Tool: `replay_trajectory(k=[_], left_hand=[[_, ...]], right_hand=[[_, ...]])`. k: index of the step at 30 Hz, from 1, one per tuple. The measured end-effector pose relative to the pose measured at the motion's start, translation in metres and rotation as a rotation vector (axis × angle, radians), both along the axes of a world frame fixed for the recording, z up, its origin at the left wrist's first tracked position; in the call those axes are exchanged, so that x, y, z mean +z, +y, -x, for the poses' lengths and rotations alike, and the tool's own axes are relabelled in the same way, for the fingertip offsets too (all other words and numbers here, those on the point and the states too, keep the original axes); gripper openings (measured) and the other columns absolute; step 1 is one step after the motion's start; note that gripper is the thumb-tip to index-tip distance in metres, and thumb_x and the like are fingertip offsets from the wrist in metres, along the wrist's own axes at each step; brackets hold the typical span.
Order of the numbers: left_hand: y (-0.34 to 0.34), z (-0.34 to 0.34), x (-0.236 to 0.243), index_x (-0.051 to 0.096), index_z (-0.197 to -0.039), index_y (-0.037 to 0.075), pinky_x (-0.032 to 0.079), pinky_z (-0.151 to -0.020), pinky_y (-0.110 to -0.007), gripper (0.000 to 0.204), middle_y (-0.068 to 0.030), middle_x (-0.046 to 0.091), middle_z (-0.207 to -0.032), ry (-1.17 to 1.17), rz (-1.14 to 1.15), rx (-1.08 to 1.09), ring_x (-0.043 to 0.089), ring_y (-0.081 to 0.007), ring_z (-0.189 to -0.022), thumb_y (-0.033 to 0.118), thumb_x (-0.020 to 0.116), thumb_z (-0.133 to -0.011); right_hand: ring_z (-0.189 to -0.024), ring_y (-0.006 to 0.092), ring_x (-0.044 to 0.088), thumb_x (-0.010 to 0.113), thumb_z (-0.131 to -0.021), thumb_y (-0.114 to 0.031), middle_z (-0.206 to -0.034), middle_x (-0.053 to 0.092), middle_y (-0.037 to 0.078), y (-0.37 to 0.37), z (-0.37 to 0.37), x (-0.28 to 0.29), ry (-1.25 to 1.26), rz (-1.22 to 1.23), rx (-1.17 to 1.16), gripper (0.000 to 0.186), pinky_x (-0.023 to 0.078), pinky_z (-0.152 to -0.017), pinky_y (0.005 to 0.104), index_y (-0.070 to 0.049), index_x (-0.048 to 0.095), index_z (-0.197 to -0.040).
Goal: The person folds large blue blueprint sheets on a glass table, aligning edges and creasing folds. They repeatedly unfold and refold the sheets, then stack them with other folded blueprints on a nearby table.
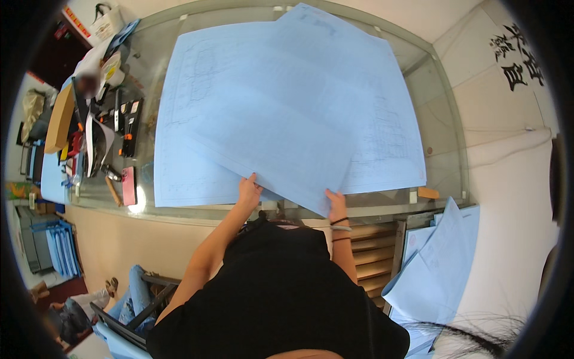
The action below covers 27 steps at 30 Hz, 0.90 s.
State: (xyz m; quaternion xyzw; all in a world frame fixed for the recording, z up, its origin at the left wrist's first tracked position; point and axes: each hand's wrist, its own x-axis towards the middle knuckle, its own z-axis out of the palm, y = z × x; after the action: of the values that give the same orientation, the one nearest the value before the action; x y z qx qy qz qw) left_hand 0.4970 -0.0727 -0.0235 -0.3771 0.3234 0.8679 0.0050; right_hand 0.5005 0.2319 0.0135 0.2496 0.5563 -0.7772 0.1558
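Note:
A large blue drawing sheet [281, 137] with faint printed lines lies at a slant over another wide blue drawing sheet [179, 149] on a glass-topped table [448, 128]. My left hand [250, 191] pinches the near edge of the upper sheet. Close to that sheet's near right corner, my right hand [336, 204] grips its edge, thumb on top. Both hands are at the table's front edge, and the held edge hangs slightly over it. The far corner of the upper sheet reaches past the back of the lower one.
On the table's left lie a pink flat case [129, 185], black and orange tools [128, 134] and a long cardboard box [60, 119]. Folded blue sheets [436, 269] lean at the lower right beside a slatted wooden rack [373, 254]. A chair [158, 302] and another person [78, 311] are behind left.

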Motion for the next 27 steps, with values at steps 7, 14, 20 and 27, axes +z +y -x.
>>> replay_trajectory(k=[7,14,20,27], left_hand=[[-0.004,0.053,0.045,0.042,-0.126,0.003,0.052,-0.076,-0.039,0.043,-0.0097,0.057,-0.112,-0.019,0.312,0.067,0.059,-0.0236,-0.099,0.009,0.062,-0.088],[-0.104,0.027,0.036,0.051,-0.114,-0.001,0.054,-0.071,-0.036,0.036,-0.0116,0.064,-0.102,0.124,0.515,-0.221,0.063,-0.0218,-0.090,0.003,0.066,-0.082],[-0.208,-0.019,0.109,0.052,-0.118,0.002,0.052,-0.080,-0.032,0.037,-0.0082,0.064,-0.108,-0.032,0.599,-0.449,0.063,-0.0180,-0.095,0.005,0.066,-0.084],[-0.341,-0.121,0.109,0.047,-0.131,-0.001,0.048,-0.089,-0.035,0.051,-0.0096,0.060,-0.119,-0.069,0.676,-0.500,0.059,-0.0224,-0.106,-0.001,0.062,-0.083]], right_hand=[[-0.097,0.0212,0.061,0.060,-0.089,-0.012,-0.107,0.062,0.009,-0.077,0.008,-0.008,0.047,0.270,0.013,0.030,0.052,-0.078,0.0353,0.002,0.056,-0.115],[-0.099,0.0230,0.062,0.065,-0.087,-0.013,-0.112,0.061,0.009,-0.102,0.012,0.016,-0.139,0.412,0.268,0.034,0.054,-0.084,0.0394,-0.002,0.055,-0.117],[-0.094,0.0199,0.062,0.069,-0.086,-0.018,-0.113,0.060,0.010,-0.066,0.080,-0.016,-0.010,0.464,-0.024,0.036,0.054,-0.077,0.0312,-0.001,0.055,-0.114],[-0.102,0.0235,0.057,0.066,-0.085,-0.010,-0.118,0.058,0.011,0.021,0.143,-0.026,0.126,0.171,-0.471,0.045,0.047,-0.088,0.0357,-0.002,0.050,-0.127]])
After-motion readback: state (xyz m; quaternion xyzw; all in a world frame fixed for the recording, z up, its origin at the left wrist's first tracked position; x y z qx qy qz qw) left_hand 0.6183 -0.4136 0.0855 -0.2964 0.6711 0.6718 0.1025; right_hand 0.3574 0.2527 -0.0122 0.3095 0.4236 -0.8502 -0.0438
